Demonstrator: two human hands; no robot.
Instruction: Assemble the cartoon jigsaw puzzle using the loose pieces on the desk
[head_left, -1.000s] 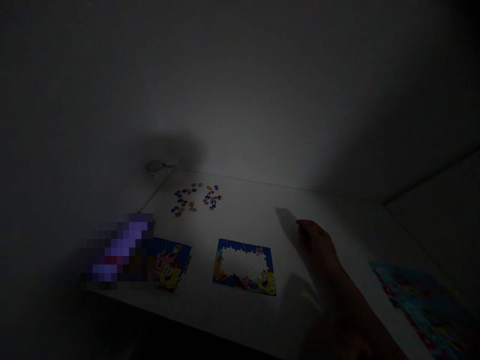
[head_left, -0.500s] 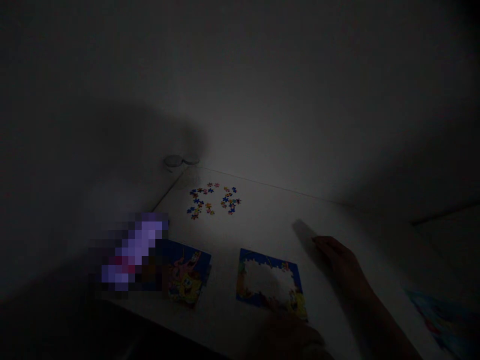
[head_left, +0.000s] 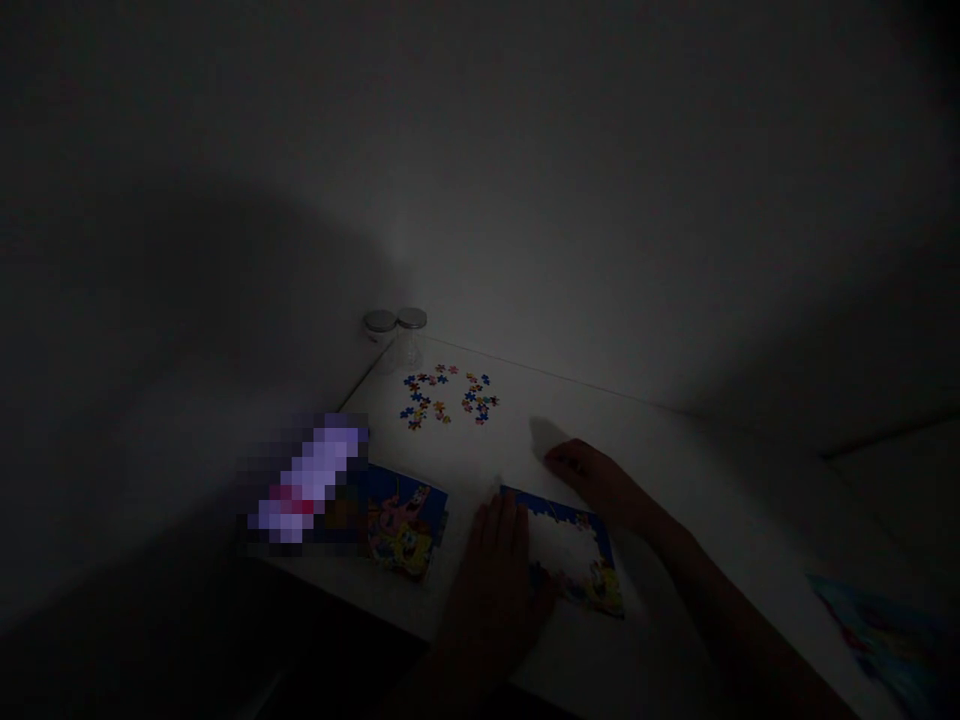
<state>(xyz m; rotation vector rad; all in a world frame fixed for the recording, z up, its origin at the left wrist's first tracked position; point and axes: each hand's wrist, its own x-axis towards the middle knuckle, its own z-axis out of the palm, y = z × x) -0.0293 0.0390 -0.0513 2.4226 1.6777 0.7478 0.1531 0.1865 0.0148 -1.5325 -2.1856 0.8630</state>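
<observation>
My left hand point(head_left: 499, 560) lies flat with its fingers stretched over the left side of a puzzle frame point(head_left: 607, 575). The frame has a blue cartoon border and a pale middle with jigsaw-cut edges. Above the frame's upper right part, my right hand point(head_left: 592, 475) hovers over the table with loosely bent fingers and nothing visible in them. Farther back are several loose puzzle pieces point(head_left: 480, 402), spread in two rough clusters. To the left of the frame lies a cartoon picture card point(head_left: 405, 525). The dim light hides finger detail.
Two clear jars with metal lids point(head_left: 412, 318) stand at the table's back left corner, near the walls. A pixelated purple shape point(head_left: 315, 475) covers the left edge. A blue-green printed item point(head_left: 885, 630) is at the lower right. The white table's point(head_left: 360, 595) front edge runs below the card.
My left hand has come up from the bottom edge onto the frame's left side. My right hand has moved left, its fingers now more bent. The view has shifted slightly.
</observation>
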